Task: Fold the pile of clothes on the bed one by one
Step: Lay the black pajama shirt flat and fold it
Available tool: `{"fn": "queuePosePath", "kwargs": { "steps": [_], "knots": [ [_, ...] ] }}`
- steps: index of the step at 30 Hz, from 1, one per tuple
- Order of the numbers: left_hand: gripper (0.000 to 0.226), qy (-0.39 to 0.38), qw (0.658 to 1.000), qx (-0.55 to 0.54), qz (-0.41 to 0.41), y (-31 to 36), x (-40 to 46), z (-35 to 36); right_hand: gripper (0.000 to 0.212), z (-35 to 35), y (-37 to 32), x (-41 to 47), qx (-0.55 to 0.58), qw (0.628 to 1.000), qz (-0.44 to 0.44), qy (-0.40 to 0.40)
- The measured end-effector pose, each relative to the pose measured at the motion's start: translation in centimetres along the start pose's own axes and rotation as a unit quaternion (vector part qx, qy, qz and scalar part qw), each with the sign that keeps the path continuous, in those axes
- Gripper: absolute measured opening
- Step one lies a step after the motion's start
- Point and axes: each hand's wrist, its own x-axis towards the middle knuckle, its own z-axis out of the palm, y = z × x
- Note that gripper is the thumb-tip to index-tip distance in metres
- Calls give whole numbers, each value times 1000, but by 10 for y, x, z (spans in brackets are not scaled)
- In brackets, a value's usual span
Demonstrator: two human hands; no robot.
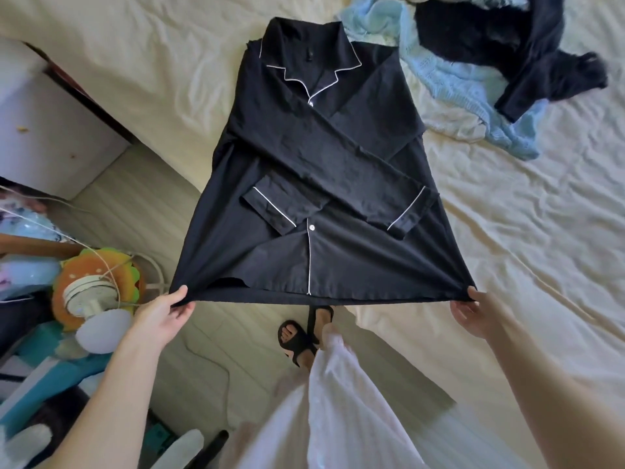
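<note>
A black pyjama shirt (324, 164) with white piping lies face up on the corner of the bed (507, 231), collar at the far end, both sleeves crossed over its front. Its hem is lifted off the bed and stretched taut. My left hand (165, 316) pinches the hem's left corner, and my right hand (473, 313) pinches the right corner. At the far right lies a pile of other clothes: a light blue knit (449, 79) under a black garment (500, 42).
The bed's edge runs diagonally from upper left to lower right. On the floor at the left are a small fan (98, 292) with a cord, a white cabinet (50, 130) and clutter. My sandalled feet (304, 333) stand below the hem.
</note>
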Motion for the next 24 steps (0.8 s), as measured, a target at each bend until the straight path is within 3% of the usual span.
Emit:
{"fn": "queuePosePath", "kwargs": {
  "steps": [2, 5, 9, 15, 20, 24],
  "knots": [
    [40, -11, 1000, -13, 10, 8, -9, 8, 9, 3, -3, -11, 16, 1000, -1, -18],
    [4, -27, 999, -20, 30, 26, -19, 32, 9, 19, -14, -22, 34, 998, -34, -52],
    [27, -36, 995, -44, 86, 61, -17, 68, 15, 52, -44, -21, 79, 991, -82, -71],
    [3, -49, 984, -107, 134, 138, 3, 149, 14, 128, -116, -1, 154, 981, -87, -84],
    [36, -85, 975, -99, 181, 213, 38, 243, 21, 220, -193, 27, 192, 973, -71, -103],
    [41, -72, 979, -73, 176, 264, 76, 309, 16, 288, -248, 45, 204, 969, -97, -103]
  ]
}}
